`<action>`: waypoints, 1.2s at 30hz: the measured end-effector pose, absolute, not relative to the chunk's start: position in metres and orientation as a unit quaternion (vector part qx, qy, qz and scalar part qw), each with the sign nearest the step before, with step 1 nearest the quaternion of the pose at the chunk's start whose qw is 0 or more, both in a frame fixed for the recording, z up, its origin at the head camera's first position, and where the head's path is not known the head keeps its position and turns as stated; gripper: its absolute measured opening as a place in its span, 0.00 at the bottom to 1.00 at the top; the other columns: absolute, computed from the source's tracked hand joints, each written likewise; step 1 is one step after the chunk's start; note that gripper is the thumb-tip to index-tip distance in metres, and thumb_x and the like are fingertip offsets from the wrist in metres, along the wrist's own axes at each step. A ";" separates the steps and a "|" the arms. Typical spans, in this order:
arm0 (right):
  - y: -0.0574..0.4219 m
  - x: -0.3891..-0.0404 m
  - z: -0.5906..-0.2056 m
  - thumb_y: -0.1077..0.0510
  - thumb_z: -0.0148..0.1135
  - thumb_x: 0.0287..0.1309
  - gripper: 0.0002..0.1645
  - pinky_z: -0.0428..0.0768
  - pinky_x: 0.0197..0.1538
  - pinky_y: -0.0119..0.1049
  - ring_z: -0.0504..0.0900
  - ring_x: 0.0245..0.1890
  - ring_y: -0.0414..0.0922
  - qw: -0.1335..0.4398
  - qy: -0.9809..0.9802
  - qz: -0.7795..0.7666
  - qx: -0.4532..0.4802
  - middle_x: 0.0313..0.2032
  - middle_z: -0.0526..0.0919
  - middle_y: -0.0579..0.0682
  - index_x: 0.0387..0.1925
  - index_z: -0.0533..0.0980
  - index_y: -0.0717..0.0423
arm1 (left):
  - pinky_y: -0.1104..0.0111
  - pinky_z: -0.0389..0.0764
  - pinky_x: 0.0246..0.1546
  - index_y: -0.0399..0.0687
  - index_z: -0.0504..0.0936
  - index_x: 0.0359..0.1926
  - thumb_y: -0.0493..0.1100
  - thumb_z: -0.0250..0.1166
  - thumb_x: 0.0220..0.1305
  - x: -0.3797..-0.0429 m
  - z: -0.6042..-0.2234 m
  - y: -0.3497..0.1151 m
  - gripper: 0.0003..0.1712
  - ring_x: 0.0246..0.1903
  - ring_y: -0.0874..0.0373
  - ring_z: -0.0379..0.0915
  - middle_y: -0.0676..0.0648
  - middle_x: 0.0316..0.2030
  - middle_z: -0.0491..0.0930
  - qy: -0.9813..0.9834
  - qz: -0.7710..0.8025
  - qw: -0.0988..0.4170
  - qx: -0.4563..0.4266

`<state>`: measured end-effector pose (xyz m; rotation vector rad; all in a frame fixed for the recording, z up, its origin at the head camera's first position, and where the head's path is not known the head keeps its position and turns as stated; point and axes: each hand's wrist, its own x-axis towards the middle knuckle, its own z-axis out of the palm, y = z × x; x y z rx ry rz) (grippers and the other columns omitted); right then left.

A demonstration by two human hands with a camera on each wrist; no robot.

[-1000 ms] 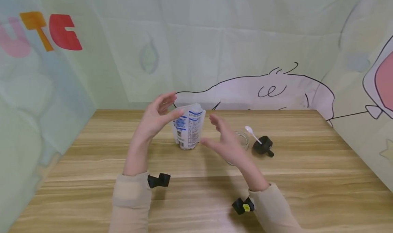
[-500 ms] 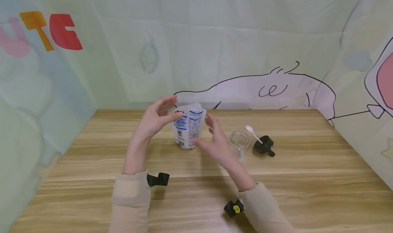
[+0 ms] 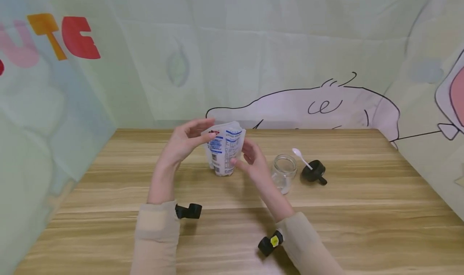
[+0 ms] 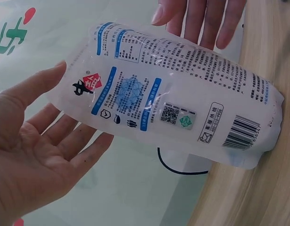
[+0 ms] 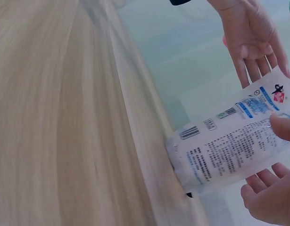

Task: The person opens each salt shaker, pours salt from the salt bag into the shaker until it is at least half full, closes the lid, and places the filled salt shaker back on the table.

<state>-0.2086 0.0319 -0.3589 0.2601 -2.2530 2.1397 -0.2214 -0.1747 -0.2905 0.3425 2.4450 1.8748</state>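
Observation:
A white plastic pouch [image 3: 224, 152] with blue and black print, a barcode and a red logo stands on the table. My left hand [image 3: 178, 145] is at its upper left, thumb in front of the top edge and fingers behind it. My right hand [image 3: 255, 165] is at the pouch's right side, its thumb over the front and its fingers toward the back. In the left wrist view, the left fingers [image 4: 64, 136] are spread and relaxed beside the pouch [image 4: 149, 99]. The right wrist view shows the right thumb overlapping the print; whether it touches is unclear.
Right of the pouch, a clear glass jar [image 3: 284, 173] stands uncovered. Beyond it lies a black lid [image 3: 313, 172] with a stubby handle, a white spoon [image 3: 301, 158] resting in it. A printed cloth backdrop [image 3: 232, 65] rises behind the wooden table [image 3: 224, 226].
My right hand has moved left from in front of the jar to the pouch's right side, uncovering the jar. My left hand has shifted only slightly; the pouch still stands in place.

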 end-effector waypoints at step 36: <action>0.018 -0.229 -0.392 0.65 0.65 0.52 0.37 0.62 0.71 0.50 0.69 0.65 0.54 -0.087 -0.659 0.747 0.004 0.64 0.72 0.58 0.65 0.66 0.57 | 0.53 0.64 0.64 0.41 0.76 0.58 0.43 0.66 0.63 -0.239 -0.316 -0.172 0.24 0.48 0.58 0.72 0.56 0.41 0.80 0.781 0.619 0.027 0.080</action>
